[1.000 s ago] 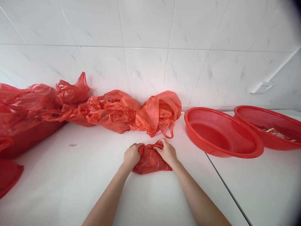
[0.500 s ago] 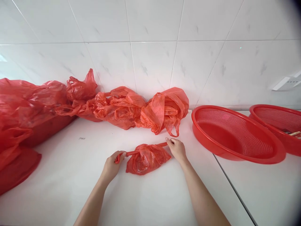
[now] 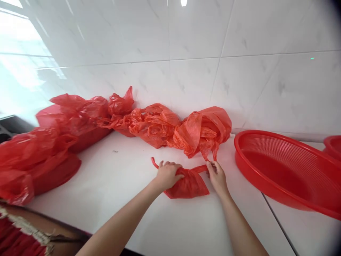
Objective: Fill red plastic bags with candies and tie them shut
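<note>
A small red plastic bag (image 3: 190, 185) lies on the white tabletop, its neck gathered and two twisted handles sticking out. My left hand (image 3: 169, 175) is closed over the bag's upper left part, fingers bent across it. One handle end stands free beyond that hand's fingers. The other handle (image 3: 199, 168) runs right to my right hand (image 3: 217, 174), whose fingertips are pinched on its end. Just above these fingertips hang the loops of a crumpled red bag (image 3: 210, 124); whether they touch, I cannot tell.
Several crumpled red plastic bags (image 3: 157, 124) line the wall and continue down the left side. A red perforated basket (image 3: 279, 170) stands at right, with part of a second basket (image 3: 333, 145) behind it. A seam runs through the white table (image 3: 106, 185) at right.
My left hand has let go of the left handle and taken hold of the bag's body. My right hand still pinches the right handle. The view has turned left.
</note>
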Action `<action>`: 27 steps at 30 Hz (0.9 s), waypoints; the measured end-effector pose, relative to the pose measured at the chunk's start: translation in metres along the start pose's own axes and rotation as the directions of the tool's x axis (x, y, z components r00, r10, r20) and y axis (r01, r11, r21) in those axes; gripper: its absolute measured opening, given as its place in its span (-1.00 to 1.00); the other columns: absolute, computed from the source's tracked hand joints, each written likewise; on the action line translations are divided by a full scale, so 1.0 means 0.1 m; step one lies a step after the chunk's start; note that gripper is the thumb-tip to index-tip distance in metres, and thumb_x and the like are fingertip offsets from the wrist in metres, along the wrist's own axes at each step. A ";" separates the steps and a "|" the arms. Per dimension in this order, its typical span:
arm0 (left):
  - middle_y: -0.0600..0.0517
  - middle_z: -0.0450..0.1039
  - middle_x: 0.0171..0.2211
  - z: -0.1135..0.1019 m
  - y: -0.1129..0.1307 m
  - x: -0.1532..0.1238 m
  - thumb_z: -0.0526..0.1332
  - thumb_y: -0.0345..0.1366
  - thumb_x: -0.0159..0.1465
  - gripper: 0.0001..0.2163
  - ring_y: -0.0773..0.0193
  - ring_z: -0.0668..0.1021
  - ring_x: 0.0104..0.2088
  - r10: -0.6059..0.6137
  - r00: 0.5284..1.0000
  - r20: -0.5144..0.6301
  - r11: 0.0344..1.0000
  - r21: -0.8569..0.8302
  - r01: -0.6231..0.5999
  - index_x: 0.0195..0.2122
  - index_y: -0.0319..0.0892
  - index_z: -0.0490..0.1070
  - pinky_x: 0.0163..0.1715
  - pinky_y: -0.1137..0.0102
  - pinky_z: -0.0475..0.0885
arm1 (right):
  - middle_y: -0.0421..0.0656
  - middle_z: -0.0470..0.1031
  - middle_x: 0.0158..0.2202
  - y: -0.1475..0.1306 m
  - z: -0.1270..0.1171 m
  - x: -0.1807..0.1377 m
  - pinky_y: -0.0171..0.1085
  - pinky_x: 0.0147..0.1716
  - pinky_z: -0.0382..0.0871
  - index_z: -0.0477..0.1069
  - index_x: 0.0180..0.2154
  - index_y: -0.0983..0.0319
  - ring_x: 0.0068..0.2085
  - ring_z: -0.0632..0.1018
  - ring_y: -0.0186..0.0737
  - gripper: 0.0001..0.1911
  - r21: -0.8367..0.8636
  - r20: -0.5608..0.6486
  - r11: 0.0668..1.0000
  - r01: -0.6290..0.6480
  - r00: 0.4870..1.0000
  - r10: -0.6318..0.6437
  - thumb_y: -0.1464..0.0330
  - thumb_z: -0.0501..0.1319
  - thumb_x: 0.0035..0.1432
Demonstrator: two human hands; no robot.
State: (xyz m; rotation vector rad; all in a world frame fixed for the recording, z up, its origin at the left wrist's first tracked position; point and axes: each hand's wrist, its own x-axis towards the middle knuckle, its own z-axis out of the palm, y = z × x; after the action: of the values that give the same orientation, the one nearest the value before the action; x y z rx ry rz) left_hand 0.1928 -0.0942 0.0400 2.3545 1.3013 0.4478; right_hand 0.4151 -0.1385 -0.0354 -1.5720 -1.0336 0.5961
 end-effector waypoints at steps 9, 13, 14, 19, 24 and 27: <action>0.12 0.59 -0.34 -1.16 -0.45 -0.04 0.25 -0.23 0.11 -0.88 0.20 0.56 -0.31 -0.071 0.962 0.263 0.997 0.030 0.065 -0.37 0.02 0.58 -0.31 0.44 0.39 | -0.25 0.41 -0.52 0.04 -0.03 0.04 -0.29 -0.44 0.36 0.30 -0.26 0.15 -0.45 0.47 -0.24 -0.57 0.065 0.052 0.992 -0.107 0.993 0.104 -0.06 0.20 0.08; 0.09 0.57 -0.29 -1.77 -1.01 -0.08 0.25 -0.26 0.12 -0.89 0.21 0.54 -0.28 -0.221 0.949 0.226 0.969 0.156 0.189 -0.34 -0.03 0.56 -0.26 0.42 0.39 | -0.24 0.42 -0.52 0.07 0.01 0.05 -0.25 -0.43 0.36 0.31 -0.25 0.15 -0.45 0.47 -0.21 -0.57 0.012 0.028 0.993 -0.116 0.993 0.115 -0.06 0.18 0.09; 0.07 0.57 -0.28 -1.88 -1.16 -0.07 0.26 -0.27 0.15 -0.89 0.22 0.54 -0.27 -0.259 0.941 0.216 0.956 0.195 0.218 -0.31 -0.07 0.55 -0.23 0.40 0.40 | -0.24 0.42 -0.52 0.08 0.01 0.05 -0.24 -0.41 0.37 0.31 -0.25 0.15 -0.44 0.48 -0.20 -0.57 0.002 0.020 0.994 -0.113 0.993 0.113 -0.06 0.18 0.09; -0.05 0.49 -0.09 -2.14 -1.73 -0.03 0.22 -0.24 0.31 -0.80 0.17 0.54 -0.11 -0.427 0.903 0.046 0.840 0.392 0.377 -0.12 -0.24 0.46 -0.08 0.15 0.45 | -0.25 0.43 -0.53 0.11 0.04 0.04 -0.22 -0.37 0.39 0.29 -0.23 0.13 -0.42 0.48 -0.19 -0.59 -0.023 -0.005 0.994 -0.103 0.995 0.103 -0.05 0.17 0.11; -0.10 0.34 0.13 -2.13 -1.80 0.00 0.17 -0.24 0.35 -0.70 -0.02 0.44 0.08 -0.468 0.850 -0.242 0.738 0.421 0.527 0.06 -0.22 0.38 0.04 0.03 0.37 | -0.26 0.42 -0.55 0.12 0.05 0.04 -0.22 -0.40 0.39 0.30 -0.24 0.14 -0.46 0.48 -0.20 -0.58 -0.011 -0.023 0.995 -0.095 0.995 0.095 -0.05 0.19 0.08; -0.10 0.35 0.11 -1.96 -1.61 0.03 0.19 -0.22 0.33 -0.68 0.03 0.46 0.05 -0.461 0.842 -0.279 0.769 0.348 0.536 0.08 -0.20 0.37 0.02 0.04 0.40 | -0.26 0.41 -0.57 0.15 0.04 0.04 -0.22 -0.42 0.38 0.28 -0.24 0.14 -0.48 0.47 -0.19 -0.58 -0.004 -0.007 0.997 -0.075 0.997 0.075 -0.05 0.18 0.08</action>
State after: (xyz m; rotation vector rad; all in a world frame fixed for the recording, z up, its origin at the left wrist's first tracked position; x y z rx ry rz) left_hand -0.0127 0.0247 0.1291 2.1652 2.2227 0.2249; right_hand 0.4180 -0.1331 -0.0499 -1.6214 -0.9748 0.6393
